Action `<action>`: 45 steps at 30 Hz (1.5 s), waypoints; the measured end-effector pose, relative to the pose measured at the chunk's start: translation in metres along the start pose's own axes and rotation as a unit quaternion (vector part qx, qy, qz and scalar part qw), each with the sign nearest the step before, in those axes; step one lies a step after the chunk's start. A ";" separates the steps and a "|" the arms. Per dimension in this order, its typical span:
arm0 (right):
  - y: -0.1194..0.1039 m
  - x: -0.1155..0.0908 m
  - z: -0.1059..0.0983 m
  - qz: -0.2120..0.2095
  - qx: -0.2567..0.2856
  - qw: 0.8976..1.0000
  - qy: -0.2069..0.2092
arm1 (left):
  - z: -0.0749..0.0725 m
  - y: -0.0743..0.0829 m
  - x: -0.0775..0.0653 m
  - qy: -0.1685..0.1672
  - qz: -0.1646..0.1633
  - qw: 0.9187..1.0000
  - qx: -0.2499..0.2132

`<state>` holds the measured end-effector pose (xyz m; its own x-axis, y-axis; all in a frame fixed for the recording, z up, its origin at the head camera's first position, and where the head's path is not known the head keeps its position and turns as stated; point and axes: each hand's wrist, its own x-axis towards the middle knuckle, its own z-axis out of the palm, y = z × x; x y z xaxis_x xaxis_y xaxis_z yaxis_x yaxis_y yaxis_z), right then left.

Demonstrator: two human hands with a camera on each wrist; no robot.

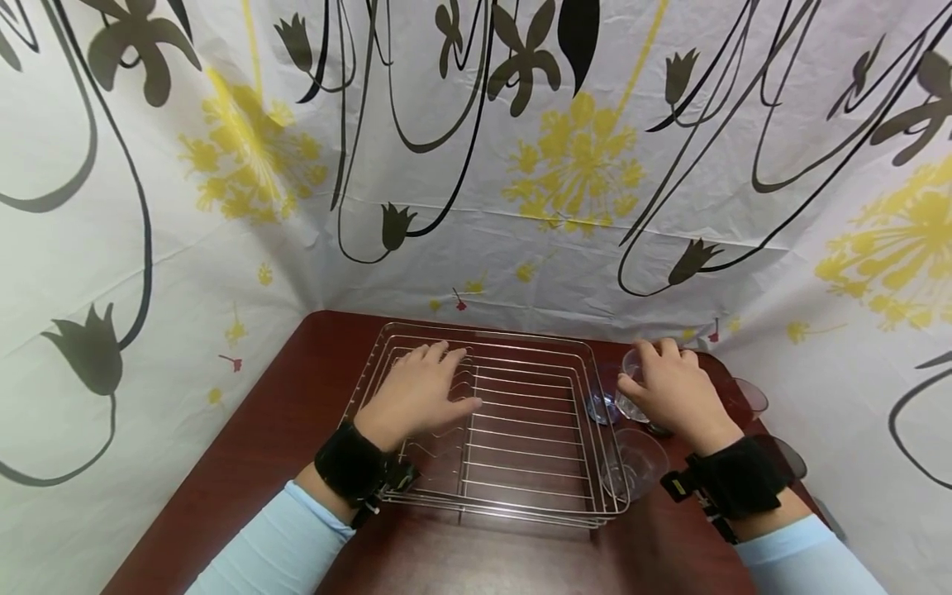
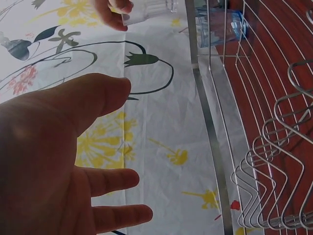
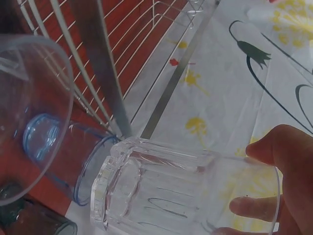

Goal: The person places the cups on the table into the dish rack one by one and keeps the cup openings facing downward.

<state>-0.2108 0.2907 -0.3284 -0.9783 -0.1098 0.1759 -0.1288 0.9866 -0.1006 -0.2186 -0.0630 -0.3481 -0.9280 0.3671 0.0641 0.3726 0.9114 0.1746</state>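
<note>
My right hand [image 1: 673,392] grips a clear drinking glass [image 3: 166,191] near its rim, with thumb and fingers round the wall. In the right wrist view its thick, ridged base points away from the hand. A blue-tinted glass [image 1: 602,408] stands just left of it, beside the rack. Over the left part of the wire dish rack [image 1: 521,405], my left hand [image 1: 420,392] has its fingers spread and holds nothing. The left wrist view shows this hand [image 2: 49,142] with the wavy wire divider [image 2: 264,166] to its side.
A large clear glass vessel [image 1: 640,463] stands near the rack's right front corner. Dark tinted glasses [image 1: 749,398] are on the right side of the red-brown table [image 1: 275,430]. Patterned cloth [image 1: 461,182] encloses the back and sides.
</note>
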 end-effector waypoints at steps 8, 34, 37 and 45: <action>-0.012 0.003 0.002 -0.012 0.014 1.000 -0.003 | -0.005 0.002 0.000 -0.008 -0.001 1.000 -0.002; -0.028 0.006 0.010 -0.053 0.005 0.998 0.019 | 0.000 0.012 0.008 -0.016 0.012 0.999 0.026; -0.031 0.006 0.009 -0.057 0.006 0.998 0.019 | -0.001 0.014 0.008 -0.020 0.013 0.999 0.031; -0.039 0.007 0.006 -0.076 0.005 0.997 0.013 | -0.004 0.022 0.010 -0.032 0.020 0.999 0.020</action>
<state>-0.2137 0.2504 -0.3295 -0.9429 -0.2537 0.2159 -0.2761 0.9578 -0.0804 -0.2195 -0.0399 -0.3399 -0.9106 0.4133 0.0073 0.4105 0.9020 0.1335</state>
